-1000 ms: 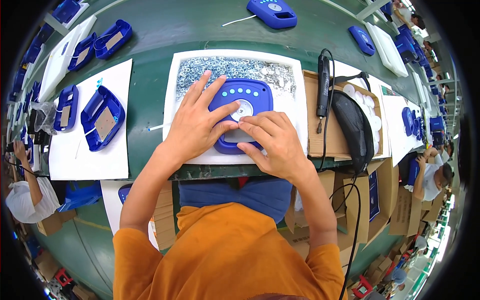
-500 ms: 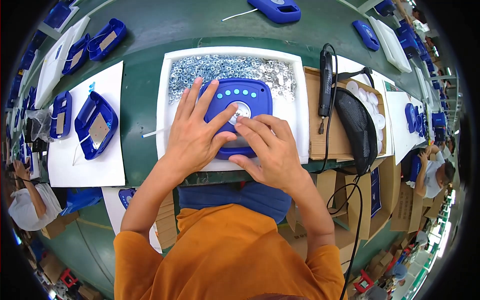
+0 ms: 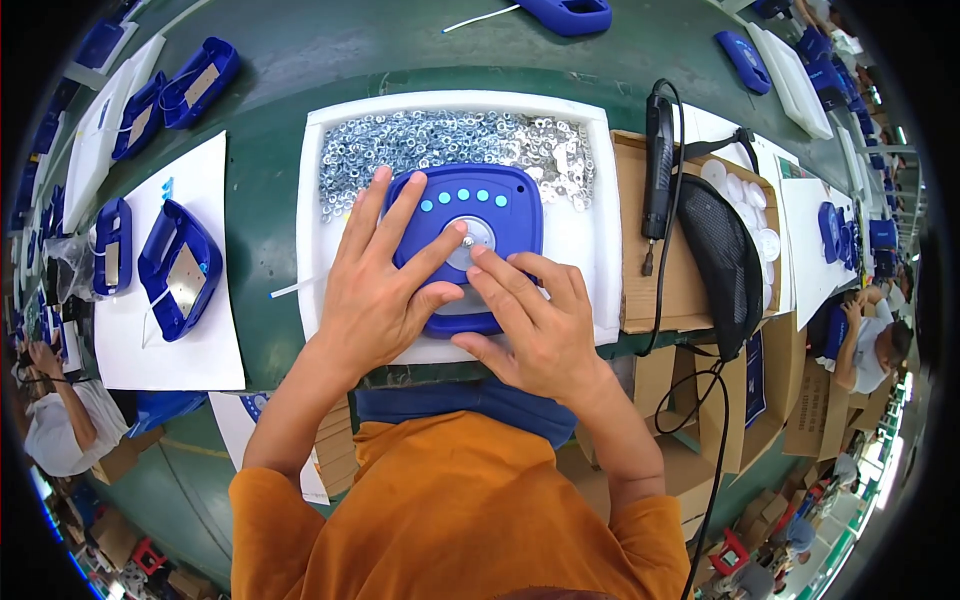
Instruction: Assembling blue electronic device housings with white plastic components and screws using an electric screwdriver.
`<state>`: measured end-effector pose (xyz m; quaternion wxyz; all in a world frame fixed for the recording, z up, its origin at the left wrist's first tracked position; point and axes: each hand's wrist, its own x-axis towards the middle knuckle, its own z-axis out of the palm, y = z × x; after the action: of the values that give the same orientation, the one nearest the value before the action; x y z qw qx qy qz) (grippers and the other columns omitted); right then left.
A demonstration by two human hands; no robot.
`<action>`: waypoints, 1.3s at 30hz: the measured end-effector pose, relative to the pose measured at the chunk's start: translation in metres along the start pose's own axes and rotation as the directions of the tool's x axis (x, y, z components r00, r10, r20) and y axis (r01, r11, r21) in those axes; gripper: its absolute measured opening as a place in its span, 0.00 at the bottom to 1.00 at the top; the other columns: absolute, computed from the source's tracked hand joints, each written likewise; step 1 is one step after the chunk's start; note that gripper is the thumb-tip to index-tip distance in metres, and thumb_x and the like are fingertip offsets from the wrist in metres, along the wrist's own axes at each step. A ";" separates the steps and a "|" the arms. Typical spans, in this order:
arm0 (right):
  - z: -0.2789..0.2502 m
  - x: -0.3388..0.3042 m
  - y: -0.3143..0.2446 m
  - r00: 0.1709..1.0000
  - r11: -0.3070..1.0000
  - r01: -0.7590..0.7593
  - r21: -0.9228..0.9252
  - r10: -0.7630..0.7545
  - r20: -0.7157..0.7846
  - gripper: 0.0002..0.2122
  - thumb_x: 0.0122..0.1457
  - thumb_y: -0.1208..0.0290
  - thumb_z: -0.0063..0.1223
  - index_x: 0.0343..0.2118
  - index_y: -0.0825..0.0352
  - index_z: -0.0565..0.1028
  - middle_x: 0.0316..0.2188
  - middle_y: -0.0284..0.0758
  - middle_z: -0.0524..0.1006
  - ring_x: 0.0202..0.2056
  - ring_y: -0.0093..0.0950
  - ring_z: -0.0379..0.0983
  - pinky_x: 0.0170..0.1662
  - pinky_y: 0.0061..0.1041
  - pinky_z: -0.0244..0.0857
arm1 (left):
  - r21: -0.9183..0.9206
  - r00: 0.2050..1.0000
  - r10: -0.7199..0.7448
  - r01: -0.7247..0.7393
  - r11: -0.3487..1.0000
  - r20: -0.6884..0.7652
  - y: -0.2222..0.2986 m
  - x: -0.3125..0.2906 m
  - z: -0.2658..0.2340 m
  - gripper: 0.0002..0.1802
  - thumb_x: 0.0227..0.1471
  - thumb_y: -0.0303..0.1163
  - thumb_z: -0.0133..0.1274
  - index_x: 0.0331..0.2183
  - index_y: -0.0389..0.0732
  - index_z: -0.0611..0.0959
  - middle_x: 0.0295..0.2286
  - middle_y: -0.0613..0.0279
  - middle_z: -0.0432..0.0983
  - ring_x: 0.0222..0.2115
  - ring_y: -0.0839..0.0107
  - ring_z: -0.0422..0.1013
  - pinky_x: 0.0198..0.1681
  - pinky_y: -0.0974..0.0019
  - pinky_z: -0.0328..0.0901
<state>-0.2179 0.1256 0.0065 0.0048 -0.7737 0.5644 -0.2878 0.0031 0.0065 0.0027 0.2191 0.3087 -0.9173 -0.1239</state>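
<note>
A blue plastic housing [image 3: 515, 225] with a row of light-blue dots lies in a white foam tray [image 3: 310, 235]. At its centre is a pale round disc [image 3: 478, 228] with a small metal piece in the middle, too small to name. My left hand [image 3: 375, 270] lies spread over the housing's left side, its index fingertip on the disc. My right hand [image 3: 545, 325] reaches in from the right, with fingers bent but apart and one fingertip at the disc's lower edge. Neither hand is seen gripping anything. Shiny metal nuts and washers [image 3: 430, 145] fill the tray's far part.
To the right, a black electric screwdriver [image 3: 657, 170] and a black mesh pouch [image 3: 722, 260] rest on a cardboard box [image 3: 640, 290] holding white round discs [image 3: 765, 243]. Left, an open blue housing [image 3: 180, 270] sits on a white board [image 3: 190, 360]. Another blue housing [image 3: 568, 14] lies far ahead.
The view has shifted slightly. My left index fingertip has drawn back from the disc's middle, so the small metal piece shows more; my right hand stays at the disc.
</note>
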 end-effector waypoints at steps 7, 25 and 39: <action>0.000 0.000 0.000 1.000 0.999 -0.016 0.032 0.016 0.001 0.31 0.61 0.48 0.73 0.59 0.67 0.83 0.64 0.37 0.82 0.55 0.37 0.77 0.50 0.37 0.69 | -0.008 1.000 0.009 -0.009 1.000 0.005 0.000 -0.001 -0.001 0.33 0.68 0.63 0.57 0.63 0.54 0.89 0.74 0.41 0.65 0.76 0.31 0.55 0.76 0.31 0.54; -0.008 0.006 0.001 1.000 0.999 -0.025 0.039 0.025 -0.002 0.30 0.61 0.51 0.75 0.58 0.68 0.83 0.62 0.38 0.83 0.57 0.40 0.77 0.55 0.39 0.71 | -0.072 0.997 0.032 -0.037 0.997 -0.073 0.001 -0.004 -0.007 0.25 0.64 0.56 0.65 0.50 0.47 0.95 0.68 0.47 0.76 0.75 0.36 0.60 0.76 0.35 0.59; -0.064 0.038 0.177 0.691 0.506 -0.646 -0.571 0.705 -0.157 0.28 0.61 0.50 0.72 0.54 0.68 0.78 0.47 0.49 0.86 0.47 0.53 0.86 0.48 0.52 0.80 | 0.015 0.981 0.082 -0.081 0.997 -0.175 0.014 -0.003 0.010 0.21 0.61 0.55 0.69 0.48 0.52 0.94 0.65 0.52 0.77 0.74 0.40 0.62 0.77 0.33 0.55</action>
<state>-0.3933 0.0490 0.0181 -0.0946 -0.4657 0.8791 -0.0364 -0.0066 0.0196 -0.0019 0.3025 0.2815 -0.9068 -0.0837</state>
